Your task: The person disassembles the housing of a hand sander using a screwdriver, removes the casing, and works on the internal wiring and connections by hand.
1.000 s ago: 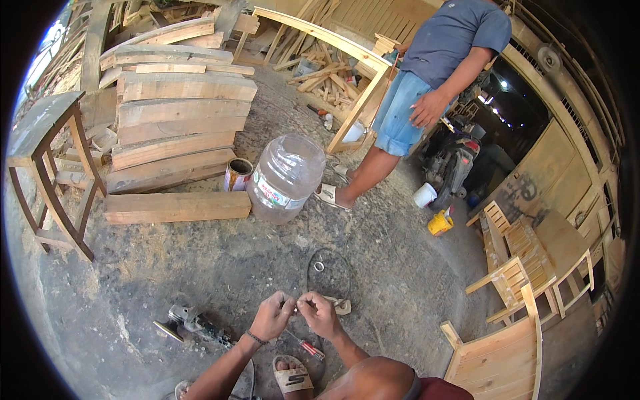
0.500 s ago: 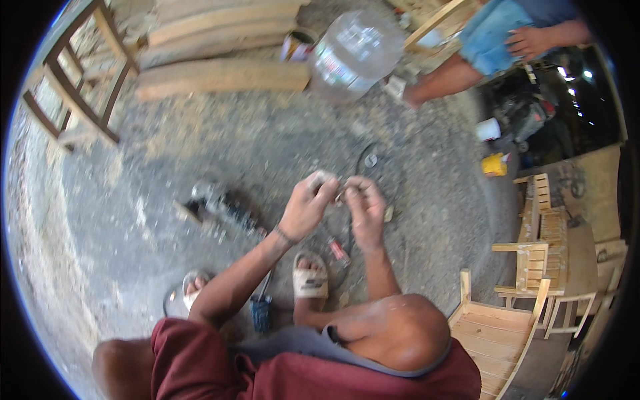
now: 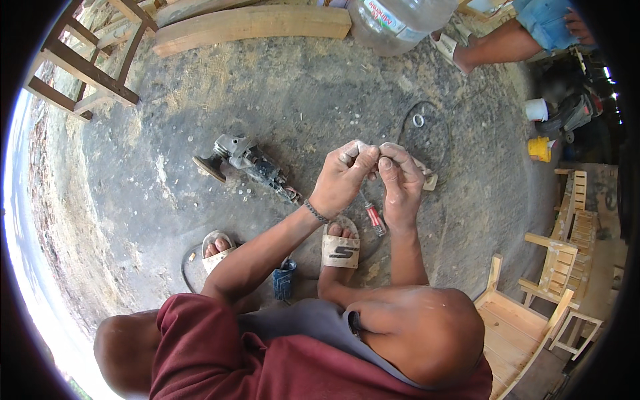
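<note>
My left hand point(image 3: 345, 175) and my right hand point(image 3: 402, 185) meet at the fingertips above the floor. Both are closed in a pinch, dusty at the fingers. Whatever lies between them is too small and covered to make out. Below the hands lies a screwdriver point(image 3: 375, 219) with a red and clear handle, its shaft pointing up toward the fingers. To the left, an angle grinder point(image 3: 250, 163) rests on the concrete, its rear end looking opened up. Beyond my right hand a metal ring point(image 3: 418, 121) lies beside a dark cord point(image 3: 402, 127).
A blue-stained can point(image 3: 283, 280) stands between my sandalled feet. Thick planks point(image 3: 253, 25) and a large clear water bottle point(image 3: 393, 27) are at the back. Another person's leg point(image 3: 500, 48) shows far right. Wooden furniture frames point(image 3: 513, 320) stand at right, a wooden chair frame point(image 3: 90, 70) at far left.
The view has shifted, so floor things sit higher and the grinder shows sharper. My hands stay together at the fingertips; the small metallic bit glimpsed between them earlier is now covered.
</note>
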Motion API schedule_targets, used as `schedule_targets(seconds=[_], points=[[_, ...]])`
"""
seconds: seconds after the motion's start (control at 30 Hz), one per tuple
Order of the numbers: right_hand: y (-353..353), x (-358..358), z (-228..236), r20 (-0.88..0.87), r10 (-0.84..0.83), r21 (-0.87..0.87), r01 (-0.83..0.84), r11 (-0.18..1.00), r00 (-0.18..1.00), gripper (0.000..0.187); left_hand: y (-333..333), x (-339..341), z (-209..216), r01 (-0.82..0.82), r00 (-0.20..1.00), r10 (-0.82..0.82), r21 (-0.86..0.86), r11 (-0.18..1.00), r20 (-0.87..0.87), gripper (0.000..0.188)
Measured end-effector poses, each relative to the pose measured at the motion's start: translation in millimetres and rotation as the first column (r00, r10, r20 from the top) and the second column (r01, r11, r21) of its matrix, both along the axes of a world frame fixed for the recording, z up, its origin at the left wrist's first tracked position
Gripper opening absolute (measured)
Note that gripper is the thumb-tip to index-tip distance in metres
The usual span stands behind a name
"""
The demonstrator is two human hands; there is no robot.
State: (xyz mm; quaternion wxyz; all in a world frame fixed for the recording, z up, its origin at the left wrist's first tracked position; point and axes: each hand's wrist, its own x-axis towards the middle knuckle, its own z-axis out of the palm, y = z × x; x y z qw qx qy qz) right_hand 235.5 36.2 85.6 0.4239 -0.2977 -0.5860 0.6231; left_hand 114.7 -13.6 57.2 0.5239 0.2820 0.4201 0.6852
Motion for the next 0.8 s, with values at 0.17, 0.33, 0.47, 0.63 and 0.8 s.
schedule_targets(seconds=[0.17, 0.33, 0.47, 0.63, 0.8], points=[[4.8, 6.7, -10.6, -0.068, 0.031, -0.102, -0.038, 0.994, 0.997, 0.013, -3.0, 4.6, -14.3, 0.017, 0.989, -0.019, -0.013, 1.0, -0.144, 0.034], [12.9, 12.7, -19.9, -0.092, 0.039, -0.263, -0.062, 0.963, 0.995, 0.015, -4.2, -20.3, -27.1, 0.005, 0.925, -0.006, -0.005, 1.0, -0.379, 0.028], [10.5, 14.3, -26.0, -0.011, 0.117, -0.267, -0.116, 0.957, 0.993, 0.016, -2.8, -50.2, -17.9, 0.074, 0.823, 0.01, 0.125, 0.989, -0.569, 0.027], [13.4, 21.4, -28.3, -0.074, 0.188, -0.293, -0.201, 0.935, 0.979, 0.021, 1.5, -50.3, -17.6, 0.334, 0.884, -0.258, 0.138, 0.932, -0.391, 0.02], [19.9, 28.6, -29.2, 0.037, 0.368, -0.363, -0.331, 0.871, 0.929, 0.029, -9.2, -58.2, -32.6, 0.431, 0.888, -0.391, 0.14, 0.891, -0.243, 0.015]])
